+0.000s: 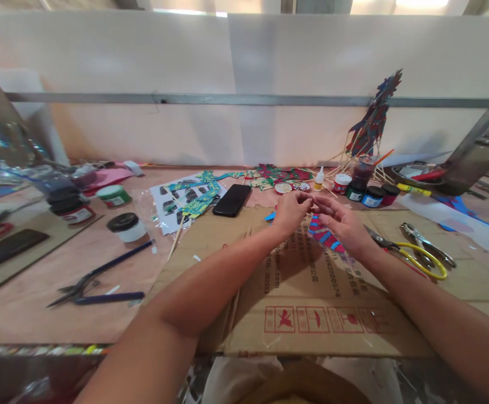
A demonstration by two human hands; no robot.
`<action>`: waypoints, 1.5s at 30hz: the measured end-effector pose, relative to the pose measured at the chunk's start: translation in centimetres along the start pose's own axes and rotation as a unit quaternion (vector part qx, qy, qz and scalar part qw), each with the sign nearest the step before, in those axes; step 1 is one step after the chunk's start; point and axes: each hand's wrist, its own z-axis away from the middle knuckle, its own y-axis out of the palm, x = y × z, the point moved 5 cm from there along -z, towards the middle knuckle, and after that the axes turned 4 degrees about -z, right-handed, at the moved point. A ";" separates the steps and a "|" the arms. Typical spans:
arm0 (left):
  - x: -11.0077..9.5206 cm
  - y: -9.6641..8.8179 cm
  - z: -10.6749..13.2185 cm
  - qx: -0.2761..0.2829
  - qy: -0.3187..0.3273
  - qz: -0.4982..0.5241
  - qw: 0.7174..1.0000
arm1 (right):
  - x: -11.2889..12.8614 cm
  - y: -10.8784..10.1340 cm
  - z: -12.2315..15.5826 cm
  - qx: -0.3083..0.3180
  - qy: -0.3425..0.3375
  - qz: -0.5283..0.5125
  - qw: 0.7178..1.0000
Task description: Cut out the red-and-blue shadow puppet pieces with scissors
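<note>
My left hand (pixel 291 212) and my right hand (pixel 340 220) meet fingertip to fingertip above a flattened cardboard sheet (pixel 311 292). Both are pinched on a small painted cut-out piece (pixel 325 235), striped red and blue, which hangs down under my right palm. What exactly sits between the fingertips is too small to make out. A black phone (pixel 232 200) lies just left of my left hand.
Blue-handled scissors (pixel 96 283) lie at the left, yellow-handled pliers (pixel 421 252) at the right. Paint jars (pixel 364 192), a glue bottle (pixel 319 178) and painted cut-outs (pixel 197 196) line the far side. A finished puppet (pixel 373 120) leans on the white wall. More jars (pixel 127 226) stand left.
</note>
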 end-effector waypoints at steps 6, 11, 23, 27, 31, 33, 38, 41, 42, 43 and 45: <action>-0.6 -0.2 0.1 -0.008 0.035 -0.062 0.997 | 0.0 0.4 0.4 -0.008 -0.021 0.098 0.995; -1.4 -0.7 0.3 -0.008 0.048 -0.107 0.993 | 0.1 0.6 0.8 0.000 -0.024 0.161 0.987; -1.7 -1.3 0.0 0.033 0.003 0.075 0.997 | 0.9 -0.7 0.1 -0.051 0.045 -0.110 0.992; -2.1 -0.6 0.2 0.060 0.017 0.117 0.991 | 0.6 -1.5 -0.2 -0.068 0.058 -0.115 0.989; -2.3 -0.3 0.4 0.056 0.020 0.146 0.987 | 0.6 -1.8 -0.3 -0.078 0.056 -0.133 0.986; -2.4 -0.3 0.5 0.053 0.022 0.143 0.988 | 0.6 -1.7 -0.2 -0.083 0.054 -0.142 0.985; -2.7 -0.9 0.7 0.019 0.036 0.074 0.996 | 1.0 -1.3 0.0 -0.076 0.023 -0.075 0.994; -2.7 -1.1 0.6 0.009 0.051 0.033 0.998 | 1.2 -1.0 0.1 -0.064 -0.008 -0.029 0.997; -2.7 -1.1 0.6 0.007 0.059 0.019 0.998 | 1.2 -0.9 0.1 -0.060 -0.014 -0.017 0.998; -2.7 -1.2 0.6 0.004 0.068 0.003 0.998 | 1.3 -0.9 0.1 -0.055 -0.018 -0.007 0.998; -2.8 -1.3 0.6 -0.006 0.087 -0.039 0.995 | 1.3 -0.8 0.2 -0.047 -0.025 0.011 0.999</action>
